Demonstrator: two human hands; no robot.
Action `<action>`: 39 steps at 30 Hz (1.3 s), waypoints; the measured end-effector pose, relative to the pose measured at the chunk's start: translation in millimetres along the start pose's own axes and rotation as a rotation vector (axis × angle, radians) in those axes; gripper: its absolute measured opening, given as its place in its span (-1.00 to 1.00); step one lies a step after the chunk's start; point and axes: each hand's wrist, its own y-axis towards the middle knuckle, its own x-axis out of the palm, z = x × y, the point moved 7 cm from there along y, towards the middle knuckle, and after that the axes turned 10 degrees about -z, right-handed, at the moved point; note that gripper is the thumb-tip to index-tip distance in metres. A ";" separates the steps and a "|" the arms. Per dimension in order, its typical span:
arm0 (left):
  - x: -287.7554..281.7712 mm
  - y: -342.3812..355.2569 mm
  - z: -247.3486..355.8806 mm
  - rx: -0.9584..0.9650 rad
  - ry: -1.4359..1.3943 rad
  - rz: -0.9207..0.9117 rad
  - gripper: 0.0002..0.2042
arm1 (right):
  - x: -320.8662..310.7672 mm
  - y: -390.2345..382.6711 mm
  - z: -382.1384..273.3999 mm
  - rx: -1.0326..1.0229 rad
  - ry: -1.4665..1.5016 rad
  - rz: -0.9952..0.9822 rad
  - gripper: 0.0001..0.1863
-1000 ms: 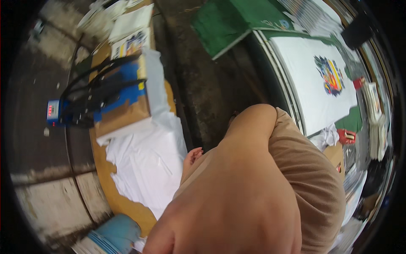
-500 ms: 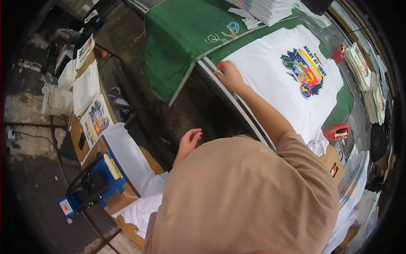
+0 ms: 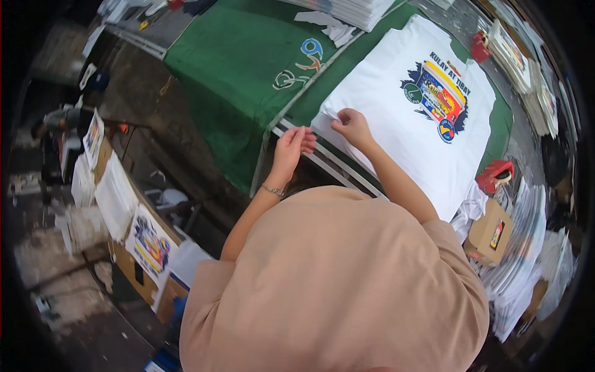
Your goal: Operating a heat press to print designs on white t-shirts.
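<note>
A white shirt with a colourful chest print lies on a green-covered table. My right hand pinches the lifted left edge of that shirt. Just left of it, my left hand, with a bracelet at the wrist, hangs near the table's metal rail, fingers loosely bent and apart, holding nothing visible. My beige top fills the lower middle of the view.
A second green cloth bears small cut-outs. Red tape dispensers, a cardboard box and stacks of printed fabric line the right. A side bench holds white sheets. A person works at far left.
The view has swung toward the green table. My left hand has risen beside the rail; my right hand now grips the shirt's edge, which is lifted slightly.
</note>
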 end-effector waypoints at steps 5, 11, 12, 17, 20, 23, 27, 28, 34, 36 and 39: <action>21.7 82.6 -17.5 -0.483 -0.550 -0.392 -0.30 | -23.1 -38.9 -14.9 -0.068 0.200 0.293 -0.75; 18.3 115.5 -39.7 -0.624 -0.420 -0.592 -0.29 | 1.6 -27.9 -30.9 0.214 0.136 0.406 -0.71; 18.1 115.1 -38.0 -0.618 -0.427 -0.651 -0.32 | 8.2 -22.0 -25.9 0.238 0.141 0.426 -0.71; 10.9 118.9 -47.2 -0.654 -0.449 -0.717 -0.40 | 27.0 -7.1 -15.7 0.196 0.039 0.469 -0.71; 8.6 120.6 -52.1 -0.629 -0.346 -0.706 -0.42 | 27.6 -7.5 -12.9 0.220 0.128 0.477 -0.74; 8.8 121.5 -49.1 -0.590 -0.317 -0.706 -0.42 | 25.0 -9.3 -26.2 0.224 0.078 0.477 -0.77; 7.8 122.7 -45.3 -0.693 -0.541 -0.815 -0.37 | 28.9 -5.2 -26.6 0.277 0.000 0.515 -0.78; 7.7 123.6 -44.0 -0.695 -0.543 -0.817 -0.37 | 28.5 -4.5 -22.9 0.280 -0.001 0.515 -0.78; 10.3 125.9 -43.1 -0.714 -0.373 -0.764 -0.37 | 30.7 -5.0 -13.1 0.210 0.007 0.520 -0.79; 9.4 128.1 -45.4 -0.679 -0.352 -0.752 -0.33 | 28.9 -5.7 -14.9 0.218 0.019 0.498 -0.77; 16.1 120.7 -30.0 -0.745 -0.503 -0.820 -0.36 | 27.0 -13.1 -25.9 0.242 -0.170 0.624 -0.75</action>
